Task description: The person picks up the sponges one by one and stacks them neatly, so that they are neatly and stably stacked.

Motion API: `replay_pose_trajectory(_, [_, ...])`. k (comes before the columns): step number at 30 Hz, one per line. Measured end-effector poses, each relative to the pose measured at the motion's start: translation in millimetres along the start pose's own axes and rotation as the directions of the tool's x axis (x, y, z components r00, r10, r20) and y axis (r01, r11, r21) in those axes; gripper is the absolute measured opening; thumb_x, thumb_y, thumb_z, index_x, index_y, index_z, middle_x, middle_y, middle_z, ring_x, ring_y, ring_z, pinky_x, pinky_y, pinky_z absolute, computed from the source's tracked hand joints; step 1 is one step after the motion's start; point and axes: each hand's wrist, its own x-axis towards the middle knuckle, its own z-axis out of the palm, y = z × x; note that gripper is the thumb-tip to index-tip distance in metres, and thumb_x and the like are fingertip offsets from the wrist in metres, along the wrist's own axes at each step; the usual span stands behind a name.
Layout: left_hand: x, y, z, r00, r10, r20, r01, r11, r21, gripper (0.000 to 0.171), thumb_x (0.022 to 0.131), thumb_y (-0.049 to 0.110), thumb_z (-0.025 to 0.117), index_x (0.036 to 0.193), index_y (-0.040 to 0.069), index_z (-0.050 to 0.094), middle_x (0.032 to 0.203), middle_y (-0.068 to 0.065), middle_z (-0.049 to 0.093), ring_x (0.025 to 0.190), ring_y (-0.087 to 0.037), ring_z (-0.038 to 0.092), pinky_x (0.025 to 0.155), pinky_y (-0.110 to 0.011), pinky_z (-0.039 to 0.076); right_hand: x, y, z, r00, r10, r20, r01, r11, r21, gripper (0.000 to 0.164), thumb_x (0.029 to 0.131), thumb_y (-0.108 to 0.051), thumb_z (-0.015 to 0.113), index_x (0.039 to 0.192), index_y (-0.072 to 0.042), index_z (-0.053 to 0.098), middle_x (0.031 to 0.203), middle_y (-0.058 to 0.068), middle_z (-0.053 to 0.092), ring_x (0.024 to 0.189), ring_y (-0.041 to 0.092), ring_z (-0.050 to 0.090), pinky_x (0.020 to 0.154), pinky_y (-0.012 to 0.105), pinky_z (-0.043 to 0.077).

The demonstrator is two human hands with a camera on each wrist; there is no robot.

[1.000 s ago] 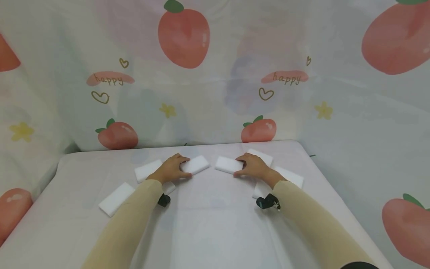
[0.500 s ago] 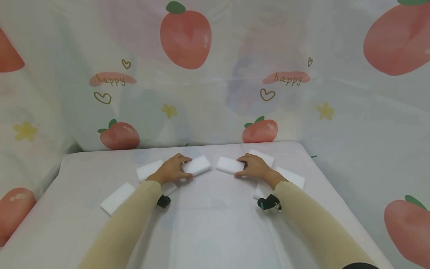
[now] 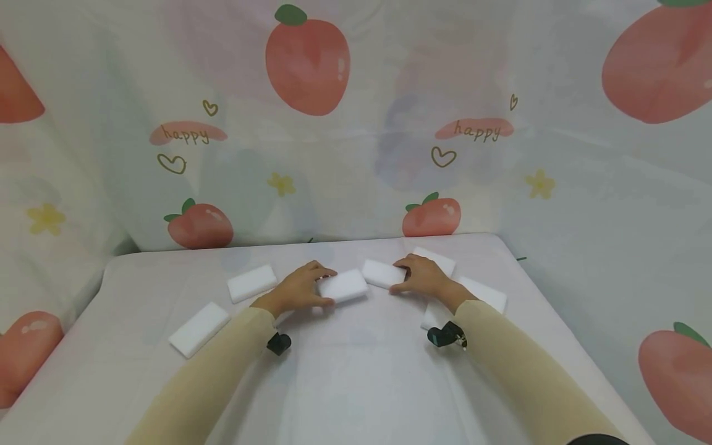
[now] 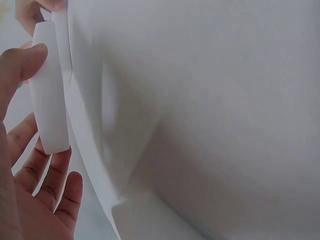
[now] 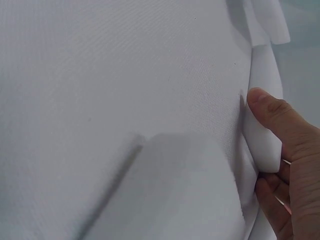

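Observation:
My left hand [image 3: 299, 289] grips a white rectangular sponge [image 3: 345, 287] between thumb and fingers, just above the table. In the left wrist view, the thumb presses one face of this sponge [image 4: 49, 95] and fingertips touch its lower end. My right hand [image 3: 425, 278] holds the end of a second white sponge [image 3: 382, 273], which appears to lie on the table. Its thumb rests on that sponge [image 5: 264, 120] in the right wrist view. The two held sponges are end to end, very near each other; whether they touch I cannot tell.
Two more white sponges lie at the left, one farther back [image 3: 251, 283] and one nearer [image 3: 199, 329]. Beside and behind the right arm are others [image 3: 436, 259] [image 3: 484, 295], partly covered. A fruit-patterned cloth [image 3: 356, 154] hangs behind the white table [image 3: 367, 383].
My left hand has moved right and slightly nearer with its sponge, closing on the right-hand sponge. The far left sponge now shows fully. My right hand has stayed almost still.

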Motion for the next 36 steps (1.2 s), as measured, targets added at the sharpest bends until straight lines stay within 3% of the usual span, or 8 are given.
replay_pose_trajectory(5, [-1.8,7.3,9.0,0.999,0.040,0.004,-0.040,0.999,-0.022,0.064,0.078,0.039,0.083,0.132,0.014,0.061,0.120,-0.001,0.056,0.111,-0.017,0.054,0.098,-0.037,0.045,0.3,1.0,1.1,1.000,0.001,0.004,-0.001,1.000,0.015,0.070,0.074,-0.048,0.083,0.128,-0.007,0.064,0.113,0.007,0.063,0.098,0.021,0.056,0.090,0.041,0.047])
replay_pose_trajectory(17, [-12.0,17.9,27.1,0.997,0.051,0.059,-0.047,0.997,-0.068,0.062,0.078,0.038,0.083,0.134,0.022,0.061,0.120,0.003,0.053,0.112,-0.014,0.051,0.096,-0.035,0.044,0.4,1.1,0.7,1.000,-0.006,-0.010,0.006,1.000,0.018,0.073,0.072,-0.049,0.084,0.128,-0.007,0.064,0.108,0.006,0.063,0.094,0.019,0.055,0.087,0.039,0.046])
replay_pose_trajectory(25, [-13.0,25.5,30.5,0.995,0.086,0.056,-0.082,0.994,-0.067,0.061,0.079,0.037,0.082,0.134,0.023,0.061,0.116,0.002,0.053,0.103,-0.013,0.048,0.090,-0.034,0.043,-0.9,0.2,0.7,1.000,-0.014,-0.016,0.014,1.000,0.009,0.073,0.073,-0.049,0.083,0.128,-0.006,0.064,0.108,0.006,0.063,0.094,0.019,0.055,0.087,0.039,0.047])
replay_pose_trajectory(36, [-6.6,21.4,33.5,0.996,0.070,0.053,-0.066,0.996,-0.066,0.061,0.080,0.034,0.081,0.136,0.024,0.060,0.116,0.001,0.052,0.102,-0.014,0.047,0.089,-0.033,0.044,0.7,2.7,1.7,1.000,-0.017,-0.015,0.017,1.000,0.006,0.074,0.073,-0.052,0.083,0.129,-0.007,0.064,0.108,0.006,0.063,0.093,0.019,0.055,0.086,0.039,0.047])
